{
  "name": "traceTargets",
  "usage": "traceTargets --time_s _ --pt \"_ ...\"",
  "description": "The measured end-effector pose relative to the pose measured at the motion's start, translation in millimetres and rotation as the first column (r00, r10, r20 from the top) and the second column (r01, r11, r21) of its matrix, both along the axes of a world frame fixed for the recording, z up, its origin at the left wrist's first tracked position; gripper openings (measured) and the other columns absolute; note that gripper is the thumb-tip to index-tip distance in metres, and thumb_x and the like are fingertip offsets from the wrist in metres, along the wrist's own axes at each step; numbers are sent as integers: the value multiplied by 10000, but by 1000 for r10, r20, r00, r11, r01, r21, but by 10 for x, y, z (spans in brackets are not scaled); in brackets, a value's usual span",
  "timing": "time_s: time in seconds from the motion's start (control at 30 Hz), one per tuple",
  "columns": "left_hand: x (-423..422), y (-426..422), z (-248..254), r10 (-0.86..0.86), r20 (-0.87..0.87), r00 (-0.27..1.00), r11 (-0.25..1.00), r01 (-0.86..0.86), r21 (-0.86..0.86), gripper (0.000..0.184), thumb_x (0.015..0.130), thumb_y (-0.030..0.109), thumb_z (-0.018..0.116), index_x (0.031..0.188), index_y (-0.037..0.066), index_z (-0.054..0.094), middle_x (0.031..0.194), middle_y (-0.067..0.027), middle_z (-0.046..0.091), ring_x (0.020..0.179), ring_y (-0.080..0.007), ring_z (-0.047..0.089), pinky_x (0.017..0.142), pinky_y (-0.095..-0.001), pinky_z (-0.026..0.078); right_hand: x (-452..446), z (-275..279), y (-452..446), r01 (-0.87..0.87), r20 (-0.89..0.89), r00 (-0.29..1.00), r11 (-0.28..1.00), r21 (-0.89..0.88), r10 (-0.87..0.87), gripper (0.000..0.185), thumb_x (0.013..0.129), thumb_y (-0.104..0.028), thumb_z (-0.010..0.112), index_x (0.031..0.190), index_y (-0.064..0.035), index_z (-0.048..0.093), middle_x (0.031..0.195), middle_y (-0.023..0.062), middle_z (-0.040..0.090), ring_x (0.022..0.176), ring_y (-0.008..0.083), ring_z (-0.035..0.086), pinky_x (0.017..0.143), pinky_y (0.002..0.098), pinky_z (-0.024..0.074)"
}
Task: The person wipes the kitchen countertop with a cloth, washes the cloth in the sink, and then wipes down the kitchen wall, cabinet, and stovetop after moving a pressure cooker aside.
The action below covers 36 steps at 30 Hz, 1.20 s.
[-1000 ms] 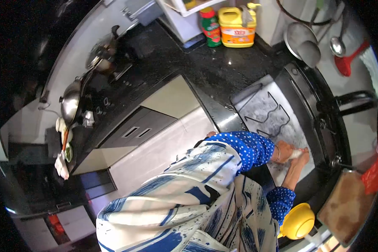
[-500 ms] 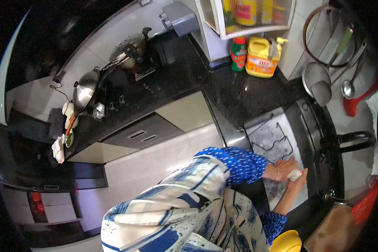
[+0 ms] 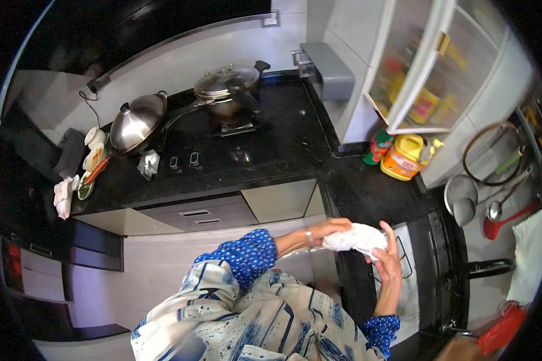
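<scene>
A white cloth [image 3: 356, 238], bunched up, is stretched between my two hands above the counter by the sink. My left hand [image 3: 326, 231] grips its left end, with a bracelet on the wrist. At the cloth's right end my right hand [image 3: 389, 260] has its fingers and thumb around it. Below and beyond the right hand lies the sink [image 3: 408, 301], its pale basin partly hidden by the arm. A thin dark bent line shows inside the basin. The black faucet [image 3: 491, 268] stands to the right of the sink.
A pressure cooker [image 3: 229, 90] and a lidded wok [image 3: 137, 123] stand on the black stove counter. Yellow detergent jug [image 3: 403, 157] and green bottle [image 3: 377, 147] sit in the corner beneath a glass-door cabinet [image 3: 427, 72]. Strainers and ladles [image 3: 494, 210] hang at right.
Both hands have lifted the cloth up from the sink and moved left to over the counter edge. The cloth is more spread out now. The view has turned left, showing more of the stove.
</scene>
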<state>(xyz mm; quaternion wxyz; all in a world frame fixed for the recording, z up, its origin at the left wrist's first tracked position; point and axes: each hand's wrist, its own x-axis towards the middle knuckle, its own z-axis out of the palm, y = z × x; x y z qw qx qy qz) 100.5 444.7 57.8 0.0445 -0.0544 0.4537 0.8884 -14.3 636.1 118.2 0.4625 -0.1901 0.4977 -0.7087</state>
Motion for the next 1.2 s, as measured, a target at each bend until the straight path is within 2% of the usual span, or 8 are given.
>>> traceTargets --time_s 0.13,0.27,0.37,0.67,0.7,0.8,0.87,1.2 --pt "433 -577 -46 332 145 932 863 -362 352 249 904 181 486 1103 32 499 978 -33 585 881 -110 593 727 -251 520 124 -228 -1034 23 -82 997 996 82 -17 512 681 16 627 1127 -78 394 957 88 546 841 189 565 618 300 500" --pt "756 -1085 -189 575 98 813 795 -583 167 233 895 122 466 1103 23 497 994 -45 588 890 -129 595 755 -265 515 389 -323 -1814 -27 -403 909 979 203 108 286 744 -37 595 1012 -51 497 945 33 553 853 132 516 774 276 422" --pt "903 -1299 -34 712 51 701 695 -691 -198 318 889 124 444 1174 -13 474 1065 -67 568 947 -140 563 830 -261 460 699 -408 -2141 1 -437 884 933 359 168 651 753 -306 661 1303 -75 399 1236 121 446 1139 214 443 943 321 379" --pt "858 -1328 -247 425 -189 885 658 -446 -607 515 824 105 437 1323 11 353 1420 -149 258 1327 -276 220 1072 -352 185 799 -625 -2624 208 -180 970 943 261 -165 453 803 -153 646 1213 -45 486 1138 118 529 1035 200 499 886 308 395" --pt "892 -1398 -242 396 -182 900 634 -411 -656 506 834 124 458 1322 27 365 1424 -137 260 1323 -274 229 1069 -364 196 715 -789 -2676 348 -618 773 909 227 -141 414 785 -113 649 1174 -47 526 1172 137 496 1027 236 504 887 319 401" --pt "1063 -1630 -304 460 -127 879 627 -423 -654 388 826 18 434 1211 -10 472 1322 -111 400 1188 -251 415 970 -317 342 438 -1052 -2871 308 -959 259 931 195 115 453 767 -119 640 1201 -76 514 1229 143 452 1013 281 494 871 356 406" --pt "1254 -1792 -240 491 -88 866 544 -385 -745 339 841 28 436 1172 -13 498 1216 -115 493 1099 -241 482 909 -295 386 344 -1165 -3135 251 -858 -74 842 477 508 449 762 -169 609 1202 -146 523 1301 116 416 1031 282 460 815 398 379" --pt "1549 -1996 -281 730 138 669 523 -417 -743 343 913 307 462 997 3 594 1036 -159 607 980 -289 582 836 -345 451 -751 -1469 -5778 54 -882 -450 990 133 143 395 749 -51 554 1127 -163 565 1246 77 484 947 293 506 768 406 396"
